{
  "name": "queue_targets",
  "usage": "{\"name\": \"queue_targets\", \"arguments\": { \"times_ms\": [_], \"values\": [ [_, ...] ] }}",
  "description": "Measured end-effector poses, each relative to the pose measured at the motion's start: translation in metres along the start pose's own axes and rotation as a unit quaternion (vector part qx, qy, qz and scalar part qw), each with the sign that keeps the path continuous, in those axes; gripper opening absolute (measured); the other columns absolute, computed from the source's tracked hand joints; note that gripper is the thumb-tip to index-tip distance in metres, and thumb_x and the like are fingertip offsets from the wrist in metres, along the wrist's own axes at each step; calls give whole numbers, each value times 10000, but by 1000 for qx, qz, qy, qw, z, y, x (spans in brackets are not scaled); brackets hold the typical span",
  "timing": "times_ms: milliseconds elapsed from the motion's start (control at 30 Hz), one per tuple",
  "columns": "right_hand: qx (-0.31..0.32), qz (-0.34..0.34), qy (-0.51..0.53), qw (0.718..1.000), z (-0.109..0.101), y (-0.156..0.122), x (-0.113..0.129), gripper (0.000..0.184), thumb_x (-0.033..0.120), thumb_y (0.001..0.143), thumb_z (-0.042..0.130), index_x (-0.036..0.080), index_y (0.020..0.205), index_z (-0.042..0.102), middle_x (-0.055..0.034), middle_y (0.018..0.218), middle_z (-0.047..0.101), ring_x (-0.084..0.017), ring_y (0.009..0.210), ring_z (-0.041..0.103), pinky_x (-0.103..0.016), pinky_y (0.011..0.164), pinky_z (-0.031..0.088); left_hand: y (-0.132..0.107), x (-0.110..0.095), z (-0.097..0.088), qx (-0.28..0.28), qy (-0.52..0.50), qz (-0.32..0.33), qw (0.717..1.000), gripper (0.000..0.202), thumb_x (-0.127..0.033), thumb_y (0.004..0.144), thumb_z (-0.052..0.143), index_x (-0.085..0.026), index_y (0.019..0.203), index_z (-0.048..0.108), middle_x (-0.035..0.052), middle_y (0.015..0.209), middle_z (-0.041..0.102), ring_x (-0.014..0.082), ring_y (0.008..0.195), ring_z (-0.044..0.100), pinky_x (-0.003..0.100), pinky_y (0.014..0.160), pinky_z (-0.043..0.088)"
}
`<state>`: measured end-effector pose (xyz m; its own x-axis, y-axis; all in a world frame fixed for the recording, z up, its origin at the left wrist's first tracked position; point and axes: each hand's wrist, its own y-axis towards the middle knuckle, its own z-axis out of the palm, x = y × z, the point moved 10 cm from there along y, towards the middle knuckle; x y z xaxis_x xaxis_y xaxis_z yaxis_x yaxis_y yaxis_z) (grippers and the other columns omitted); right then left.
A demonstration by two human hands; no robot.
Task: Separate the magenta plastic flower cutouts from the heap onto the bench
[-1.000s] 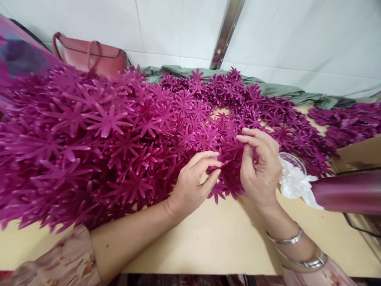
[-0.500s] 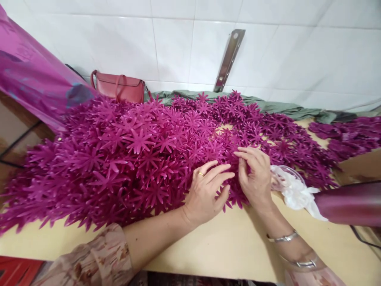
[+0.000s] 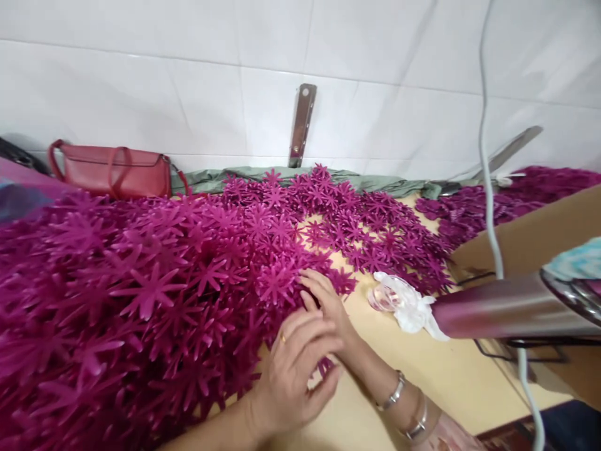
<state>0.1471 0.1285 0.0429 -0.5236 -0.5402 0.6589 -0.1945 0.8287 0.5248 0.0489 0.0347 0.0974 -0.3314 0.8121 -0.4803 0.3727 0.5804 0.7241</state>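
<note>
A big heap of magenta star-shaped plastic flowers (image 3: 141,282) covers the left and middle of a pale yellow table (image 3: 451,369). My left hand (image 3: 293,373), with a ring on one finger, rests at the heap's near edge, fingers curled over a few magenta petals. My right hand (image 3: 323,300) reaches past it into the pile, fingertips touching the flowers; whether it holds one is hidden. Two metal bangles sit on my right wrist.
A red handbag (image 3: 110,172) and green cloth (image 3: 263,178) lie against the tiled wall. A small clear cup with white plastic (image 3: 399,300) stands right of my hands. A metallic magenta cylinder (image 3: 498,310), a cardboard box (image 3: 530,238) and a hanging cable (image 3: 491,188) are at right.
The view has swung right and closer. My hands have come together, the left now in front of the right, and the right hand has pushed deeper into the pile.
</note>
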Motion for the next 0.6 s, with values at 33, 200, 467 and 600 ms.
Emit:
{"name": "queue_targets", "arguments": {
  "times_ms": [33, 200, 467, 600],
  "values": [
    [14, 12, 24, 1000, 1, 2, 4, 331, 263, 1058, 527, 276, 1359, 664, -113, 1404, 688, -240, 1357, 617, -499, 1180, 499, -1, -8, 4, 16, -32, 35, 999, 281, -143, 934, 654, -145, 1214, 632, 114, 1174, 745, 221, 1224, 646, 377, 1136, 500],
    [-10, 45, 45, 998, -26, 11, 12, 356, 234, 1084, 455, 290, 1392, 624, -90, 1451, 648, -202, 1393, 586, -443, 1221, 453, -18, -21, 46, 164, -64, 89, 980, 121, -187, 997, 617, -172, 1106, 667, 24, 1084, 784, 154, 1050, 710, 263, 1032, 550],
    [18, 84, -112, 990, -46, 12, -18, 249, 198, 1020, 547, 199, 1189, 730, -142, 1267, 708, -294, 1223, 645, -549, 1124, 494, -30, -27, 79, 243, 123, 118, 955, 344, -256, 1077, 510, -120, 1374, 620, 61, 1440, 686, 202, 1410, 563, 322, 1245, 379],
    [137, 76, -112, 981, -16, -2, 4, 246, 164, 999, 564, 186, 1182, 725, -131, 1179, 685, -266, 1094, 673, -458, 994, 572, -36, -16, 108, 306, 149, 56, 939, 506, -448, 1076, 495, -115, 1445, 591, 121, 1385, 715, 227, 1330, 636, 375, 1210, 433]
  ]
}}
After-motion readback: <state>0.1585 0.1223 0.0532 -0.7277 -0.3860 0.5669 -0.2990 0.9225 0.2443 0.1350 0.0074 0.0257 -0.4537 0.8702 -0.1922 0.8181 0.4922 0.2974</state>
